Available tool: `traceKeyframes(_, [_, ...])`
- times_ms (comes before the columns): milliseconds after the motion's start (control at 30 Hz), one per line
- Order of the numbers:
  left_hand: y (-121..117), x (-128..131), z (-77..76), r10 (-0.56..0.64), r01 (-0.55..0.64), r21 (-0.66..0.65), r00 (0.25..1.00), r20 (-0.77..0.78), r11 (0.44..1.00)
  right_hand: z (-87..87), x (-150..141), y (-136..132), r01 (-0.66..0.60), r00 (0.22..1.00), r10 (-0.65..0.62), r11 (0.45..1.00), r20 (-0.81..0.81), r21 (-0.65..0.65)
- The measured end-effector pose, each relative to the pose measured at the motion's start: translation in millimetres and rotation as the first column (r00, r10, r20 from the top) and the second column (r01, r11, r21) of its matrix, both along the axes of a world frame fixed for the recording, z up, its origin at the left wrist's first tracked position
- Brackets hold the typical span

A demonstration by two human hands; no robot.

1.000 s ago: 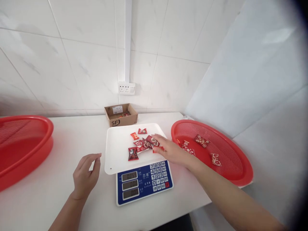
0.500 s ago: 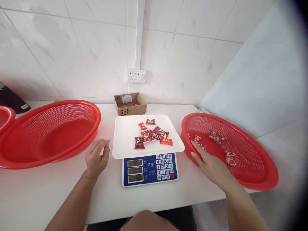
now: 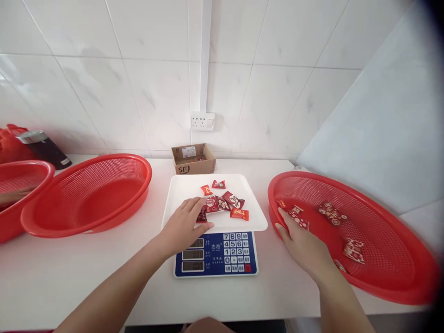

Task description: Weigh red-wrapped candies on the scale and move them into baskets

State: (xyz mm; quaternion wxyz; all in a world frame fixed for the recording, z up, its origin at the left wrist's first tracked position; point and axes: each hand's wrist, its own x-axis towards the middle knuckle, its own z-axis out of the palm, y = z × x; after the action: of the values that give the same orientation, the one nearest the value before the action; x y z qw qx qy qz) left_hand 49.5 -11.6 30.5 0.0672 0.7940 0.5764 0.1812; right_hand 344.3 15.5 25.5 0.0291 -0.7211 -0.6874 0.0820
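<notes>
My left hand (image 3: pixel 183 224) reaches onto the white tray (image 3: pixel 183 189) of a blue-faced scale (image 3: pixel 215 254). Its fingers and thumb curl round a dark red candy packet (image 3: pixel 202 215). Several more red candy packets (image 3: pixel 229 202) lie in a loose cluster on the tray just right of that hand. My right hand (image 3: pixel 301 245) lies flat over the near rim of the red mesh basket (image 3: pixel 312 174) on the right, fingers stretched out and holding nothing. Its fingertips are close to a red-and-white packet (image 3: pixel 300 223); a few others (image 3: pixel 331 212) are scattered inside the basket.
A second red basket (image 3: pixel 86 194) stands left of the scale, a third (image 3: pixel 21 173) at the far left with what looks like another person's hand in it. A small cardboard box (image 3: pixel 193 158) sits by the tiled wall under a socket (image 3: pixel 203 121). The table edge is near me.
My left hand has moved right from the table onto the scale tray and closed round a packet. My right hand left the tray a second ago and now rests on the right basket's rim.
</notes>
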Motion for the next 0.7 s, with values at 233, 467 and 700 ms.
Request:
traceKeyframes(233, [31, 25, 6.7, 0.080, -0.096, -0.098, 0.984, -0.159, 0.990, 2.0, 3, -7, -0.044, 0.999, 0.043, 0.999, -0.032, -0.022])
traceKeyframes(467, [33, 6, 10.2, 0.115, -0.123, -0.108, 0.990, -0.080, 0.987, 0.3, 4, -6, -0.043, 0.998, 0.042, 0.999, -0.043, -0.024])
traceKeyframes(700, [21, -83, 23.3, 0.392, -0.391, 0.221, 0.919, 0.039, 0.893, 1.2, 5, -4, -0.053, 0.996, 0.050, 0.998, -0.067, -0.041])
